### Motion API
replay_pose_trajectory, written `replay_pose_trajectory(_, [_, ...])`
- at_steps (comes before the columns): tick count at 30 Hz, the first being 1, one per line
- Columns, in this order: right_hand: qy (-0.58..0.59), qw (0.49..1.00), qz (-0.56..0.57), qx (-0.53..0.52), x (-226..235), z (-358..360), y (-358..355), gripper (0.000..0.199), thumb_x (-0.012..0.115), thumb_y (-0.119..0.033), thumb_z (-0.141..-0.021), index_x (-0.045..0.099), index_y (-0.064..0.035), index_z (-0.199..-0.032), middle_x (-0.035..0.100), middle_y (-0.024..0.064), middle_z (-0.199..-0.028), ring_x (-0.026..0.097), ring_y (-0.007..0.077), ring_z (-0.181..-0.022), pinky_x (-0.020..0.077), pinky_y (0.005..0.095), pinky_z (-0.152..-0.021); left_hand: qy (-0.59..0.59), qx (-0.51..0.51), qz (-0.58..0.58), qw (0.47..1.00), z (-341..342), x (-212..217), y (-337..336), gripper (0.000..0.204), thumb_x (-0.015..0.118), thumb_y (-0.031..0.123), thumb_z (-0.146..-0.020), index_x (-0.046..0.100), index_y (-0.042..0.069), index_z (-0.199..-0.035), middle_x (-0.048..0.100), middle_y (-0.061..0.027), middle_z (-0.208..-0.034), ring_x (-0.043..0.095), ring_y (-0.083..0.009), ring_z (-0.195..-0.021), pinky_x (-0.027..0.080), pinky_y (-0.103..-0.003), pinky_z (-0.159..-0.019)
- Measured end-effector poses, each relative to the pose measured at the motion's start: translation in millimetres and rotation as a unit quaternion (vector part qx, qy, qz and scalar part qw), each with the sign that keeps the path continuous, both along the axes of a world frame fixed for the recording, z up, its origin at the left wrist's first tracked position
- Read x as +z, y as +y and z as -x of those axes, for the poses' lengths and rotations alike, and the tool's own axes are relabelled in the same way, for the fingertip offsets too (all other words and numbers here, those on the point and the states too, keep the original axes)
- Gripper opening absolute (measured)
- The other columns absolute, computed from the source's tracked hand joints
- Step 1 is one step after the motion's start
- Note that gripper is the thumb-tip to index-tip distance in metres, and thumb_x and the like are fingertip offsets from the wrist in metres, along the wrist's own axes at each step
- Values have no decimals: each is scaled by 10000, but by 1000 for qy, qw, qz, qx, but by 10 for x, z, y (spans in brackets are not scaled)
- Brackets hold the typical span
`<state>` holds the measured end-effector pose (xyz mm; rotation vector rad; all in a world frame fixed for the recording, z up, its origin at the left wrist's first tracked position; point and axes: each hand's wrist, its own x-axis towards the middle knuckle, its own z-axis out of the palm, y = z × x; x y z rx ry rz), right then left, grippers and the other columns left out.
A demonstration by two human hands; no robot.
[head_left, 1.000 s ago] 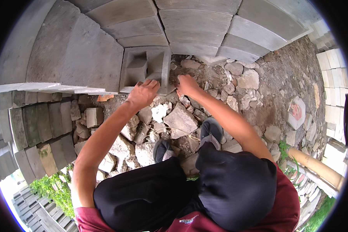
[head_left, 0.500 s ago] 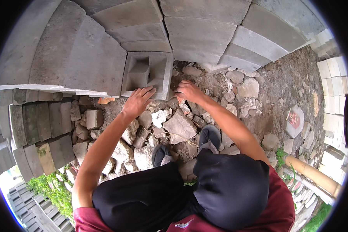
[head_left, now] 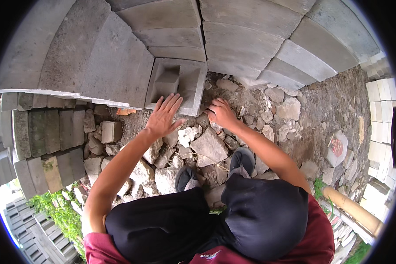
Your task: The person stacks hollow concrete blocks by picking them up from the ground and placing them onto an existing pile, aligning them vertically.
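A grey hollow concrete block [head_left: 199,90] with an opening in its upper face sits in the corner between two stacks of concrete blocks. My left hand [head_left: 163,118] lies with spread fingers on the block's near edge, the thumb held apart. Beside the near right corner of that block is my right hand [head_left: 222,113], its fingers bent and close together. Whether it touches the block or grips anything cannot be made out. Just below its fingers shows a reddish-white fragment [head_left: 214,126].
Broken concrete rubble [head_left: 209,147] covers the ground around my shoes. Tall block stacks [head_left: 242,37] rise ahead, and smaller blocks [head_left: 44,132] stand in rows on the left. To the right lie an octagonal slab [head_left: 336,148] with a reddish mark and a tan pole [head_left: 354,209].
My left fingers have spread and the thumb has come away from them. The right fingers are bent more beside the block's corner. The whole view has shifted slightly; the block stays in its corner.
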<state>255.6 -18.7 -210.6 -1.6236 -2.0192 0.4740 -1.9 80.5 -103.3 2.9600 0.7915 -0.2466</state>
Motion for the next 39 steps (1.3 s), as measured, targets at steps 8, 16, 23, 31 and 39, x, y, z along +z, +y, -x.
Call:
replay_pose_trajectory(8, [59, 992, 105, -35, 96, 173, -181, 308, 615, -246, -888, 683, 51, -933, 512, 245, -1098, 434, 381, -1112, 357, 512, -948, 119, -7, 23, 993, -40, 107, 14, 867, 446, 611, -932, 88, 112, -1544, 129, -80, -1602, 179, -258, -1459, 169, -441, -1205])
replay_pose_trajectory(16, [267, 916, 172, -246, 162, 509, -161, 493, 636, -267, -878, 568, 102, -1199, 689, 240, -907, 689, 354, -818, 533, 402, -743, 54, 2, -31, 998, 25, -32, 102, 587, 498, 394, -976, 361, 99, -1464, 441, -89, -1474, 546, -294, -1207, 401, -449, -1044])
replay_pose_trajectory(23, [311, 885, 236, -253, 477, 664, -133, 620, 596, -223, -869, 433, 184, -1307, 633, 354, -1054, 688, 329, -886, 539, 388, -781, 12, -8, -50, 999, 93, -61, 159, 608, 592, 392, -916, 424, 128, -1438, 495, -37, -1442, 576, -276, -1170, 436, -423, -1024])
replay_pose_trajectory(31, [301, 907, 188, -228, 240, 620, -135, 608, 582, -190, -848, 430, 160, -1322, 569, 375, -1194, 601, 421, -1120, 471, 415, -971, -8, 6, -15, 1000, 14, -47, 124, 606, 611, 375, -909, 426, 155, -1442, 486, -18, -1448, 551, -288, -1194, 414, -434, -1045])
replay_pose_trajectory(39, [216, 925, 110, -291, 253, 185, 141, 590, 609, -169, -843, 441, 96, -1342, 574, 310, -1236, 604, 410, -1117, 473, 436, -993, -52, 11, 8, 999, 37, 57, 71, 605, 547, 452, -950, 438, 88, -1422, 447, -83, -1463, 494, -316, -1238, 372, -444, -1067])
